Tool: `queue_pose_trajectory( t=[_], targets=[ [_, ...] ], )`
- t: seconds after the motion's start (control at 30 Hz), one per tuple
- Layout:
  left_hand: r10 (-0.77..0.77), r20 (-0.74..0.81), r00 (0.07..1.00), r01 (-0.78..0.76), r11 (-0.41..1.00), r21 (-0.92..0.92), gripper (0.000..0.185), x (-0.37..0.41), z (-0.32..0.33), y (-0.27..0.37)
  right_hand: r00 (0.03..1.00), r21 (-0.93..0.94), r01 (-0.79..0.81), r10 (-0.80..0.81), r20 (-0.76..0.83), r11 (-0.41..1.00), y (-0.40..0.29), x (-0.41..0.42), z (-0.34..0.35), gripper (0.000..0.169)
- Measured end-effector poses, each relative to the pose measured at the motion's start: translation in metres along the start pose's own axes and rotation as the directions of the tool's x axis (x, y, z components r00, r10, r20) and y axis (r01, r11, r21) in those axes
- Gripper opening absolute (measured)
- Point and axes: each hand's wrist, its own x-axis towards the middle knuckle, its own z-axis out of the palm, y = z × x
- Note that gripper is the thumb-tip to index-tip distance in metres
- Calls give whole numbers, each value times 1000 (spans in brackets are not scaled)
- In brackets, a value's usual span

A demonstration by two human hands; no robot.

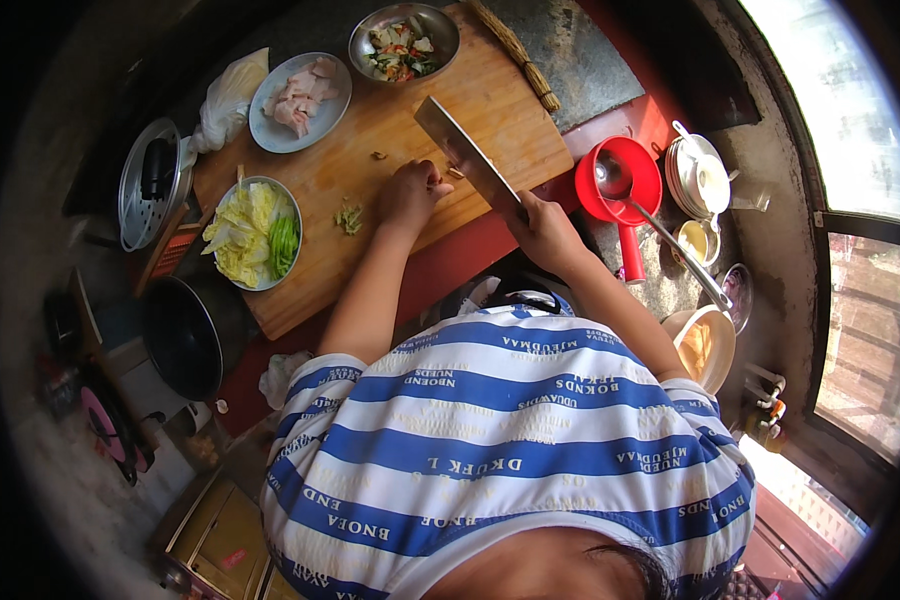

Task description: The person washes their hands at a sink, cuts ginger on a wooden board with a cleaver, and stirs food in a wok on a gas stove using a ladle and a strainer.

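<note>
My right hand (546,234) grips the handle of a metal cleaver (471,156), its broad blade angled over a wooden cutting board (375,195). My left hand (412,191) is near the blade with fingers curled above the board; whether it holds anything cannot be told. Small brown pieces (455,172) lie between the left hand and the blade, and another small piece (378,155) lies farther back. A little pile of chopped pale-green bits (348,217) sits left of my left hand. A plate of cabbage leaves (240,225) and sliced green vegetable (283,244) rests on the board's left side.
Behind are a plate of pale meat (300,101), a metal bowl of mixed pieces (401,45), a plastic bag (232,97) and a straw bundle (521,60). A red dipper (637,206) with a ladle (682,255) stands right. A dark pot (184,337) stands left.
</note>
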Motion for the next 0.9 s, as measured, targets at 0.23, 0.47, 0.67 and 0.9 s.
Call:
queue_pose_trajectory(
  t=[0.23, 0.47, 0.67, 0.9],
  targets=[
    [31, 45, 999, -22, 982, -189, 16, -4, -15, -3, 996, 96, 25, -16, -89, 995, 3, -24, -24, 21],
    [107, 179, 978, -145, 967, 210, 10, 10, -24, 5, 992, 107, 25, -12, -122, 994, 21, -43, -22, 20],
    [-37, 362, 931, -157, 857, 491, 16, 27, -15, 28, 992, 135, 33, -16, -121, 990, 28, -53, -22, 19],
    [-80, 401, 913, -197, 773, 602, 17, 31, -1, 44, 995, 159, -3, 18, -94, 987, 33, -60, -21, 18]
  ],
)
